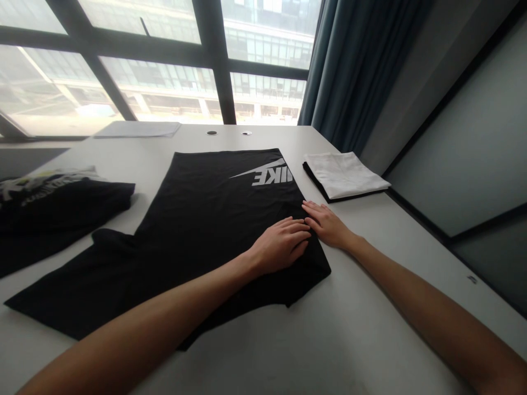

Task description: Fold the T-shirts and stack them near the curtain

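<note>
On the bench, the black shirt looks soft, light, best held by its edges; left hand and right hand lie flat.

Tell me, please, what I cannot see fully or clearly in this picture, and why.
Head view:
Black shirt: partly covered by the left hand.
White print: cut off at the shirt's edge.
Dark garment: cut off by the picture's left edge.
Black cloth: mostly under the white cloth.
Small thing, far right: too small to identify.
</note>
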`<action>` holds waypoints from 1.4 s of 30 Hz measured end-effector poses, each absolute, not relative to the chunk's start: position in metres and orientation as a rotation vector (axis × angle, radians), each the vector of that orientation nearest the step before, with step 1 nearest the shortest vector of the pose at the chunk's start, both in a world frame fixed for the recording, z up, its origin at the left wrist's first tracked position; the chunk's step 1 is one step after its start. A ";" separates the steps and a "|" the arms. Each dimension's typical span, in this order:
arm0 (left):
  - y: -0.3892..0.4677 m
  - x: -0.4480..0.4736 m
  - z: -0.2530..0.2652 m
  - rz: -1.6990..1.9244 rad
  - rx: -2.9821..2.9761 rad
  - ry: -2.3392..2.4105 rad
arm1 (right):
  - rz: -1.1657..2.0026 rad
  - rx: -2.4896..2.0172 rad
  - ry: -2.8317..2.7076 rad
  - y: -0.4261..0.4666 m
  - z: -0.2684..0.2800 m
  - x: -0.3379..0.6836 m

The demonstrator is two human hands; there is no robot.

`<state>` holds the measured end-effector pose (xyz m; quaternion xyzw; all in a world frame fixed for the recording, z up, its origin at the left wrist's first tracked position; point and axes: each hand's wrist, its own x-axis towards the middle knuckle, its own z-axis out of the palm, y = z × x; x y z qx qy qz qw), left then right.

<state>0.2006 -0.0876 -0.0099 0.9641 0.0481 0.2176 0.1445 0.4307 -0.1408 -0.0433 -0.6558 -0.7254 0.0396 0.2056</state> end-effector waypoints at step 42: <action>-0.078 0.201 -0.031 0.449 2.872 0.558 | 0.111 -1.822 -2.015 -0.142 -0.042 0.429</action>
